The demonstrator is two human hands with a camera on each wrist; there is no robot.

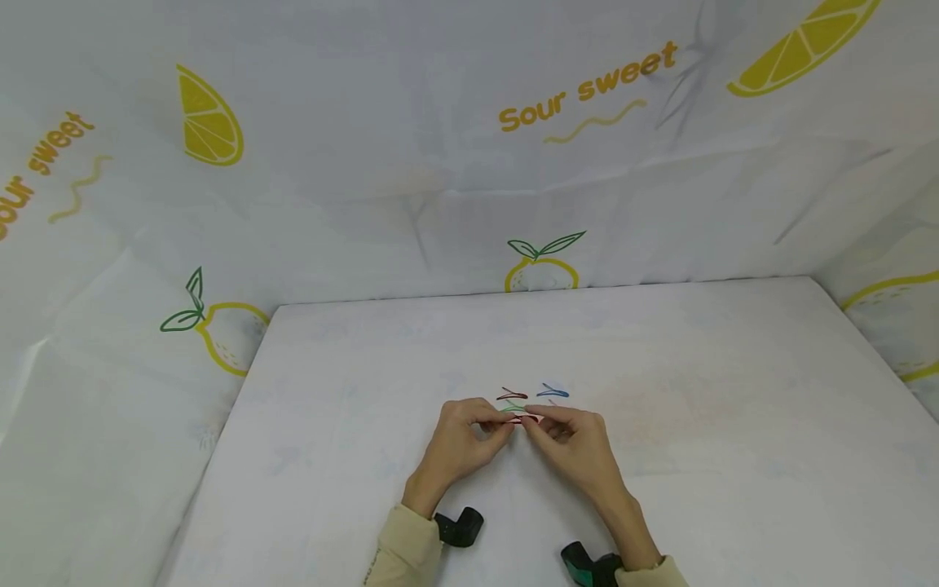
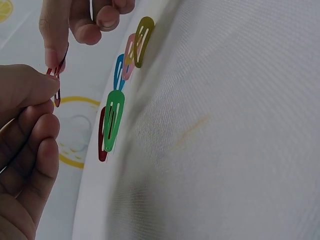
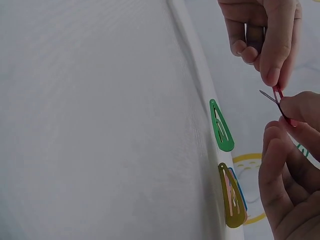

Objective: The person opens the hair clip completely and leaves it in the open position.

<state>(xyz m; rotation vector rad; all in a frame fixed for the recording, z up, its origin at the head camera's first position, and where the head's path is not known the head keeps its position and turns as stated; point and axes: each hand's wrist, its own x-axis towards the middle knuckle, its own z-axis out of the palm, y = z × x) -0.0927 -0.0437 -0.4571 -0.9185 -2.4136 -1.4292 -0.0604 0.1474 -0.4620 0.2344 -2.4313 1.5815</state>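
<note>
A red snap hair clip (image 3: 278, 93) is held up between both hands, over the white table. My left hand (image 1: 464, 436) pinches one end of it between thumb and forefinger. At the other end, the thumb and forefinger of my right hand (image 1: 579, 444) grip it. In the right wrist view a thin metal tongue sticks out at an angle from the clip's frame. Beyond the hands lie a green clip (image 2: 114, 120), a dark red clip (image 1: 512, 395), a blue clip (image 1: 553, 391), a pink clip (image 2: 128, 60) and an olive clip (image 2: 144, 42).
The white table (image 1: 352, 367) reaches out on both sides of the hands. A white cloth printed with lemons (image 1: 541, 275) and lettering hangs behind it and at the sides. Black wrist devices (image 1: 460, 527) sit at both sleeves.
</note>
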